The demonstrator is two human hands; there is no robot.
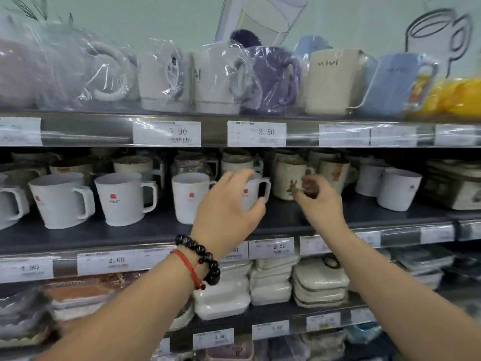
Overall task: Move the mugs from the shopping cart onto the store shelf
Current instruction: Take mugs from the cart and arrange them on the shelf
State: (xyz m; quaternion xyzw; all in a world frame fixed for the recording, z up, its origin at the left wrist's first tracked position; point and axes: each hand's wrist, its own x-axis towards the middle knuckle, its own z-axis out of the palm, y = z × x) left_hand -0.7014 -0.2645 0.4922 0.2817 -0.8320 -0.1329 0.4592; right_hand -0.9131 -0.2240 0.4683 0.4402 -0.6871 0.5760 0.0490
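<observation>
Placing a mug on the middle shelf (156,230), from the look of it. Landmark: the white mug (256,190) with the red logo, fourth along the front row, standing upright with its handle pointing right.

Left hand (229,204) is in front of that mug, fingers spread and curved around its left side and rim. Thumb and fingertips look apart; I can't tell whether they touch the mug or have just let go. No firm clamp visible.

Right hand (316,196) is just right of the mug, beyond its handle, fingers loosely curled, holding nothing I can make out. It's blurred, so not certain. It sits in front of a cream patterned mug (287,178), the next one right.

Key relation: the mug lies straight ahead of the left fingertips, long axis vertical, handle facing the right hand. Left hand is the nearer one.

Count, front row left of the landmark: three full matching white logo mugs (122,199), plus part of one at the frame edge. Right of it: the cream one, then at least two plain white mugs (398,188). Back row too dim to count.

Shopping cart not in view.
</observation>
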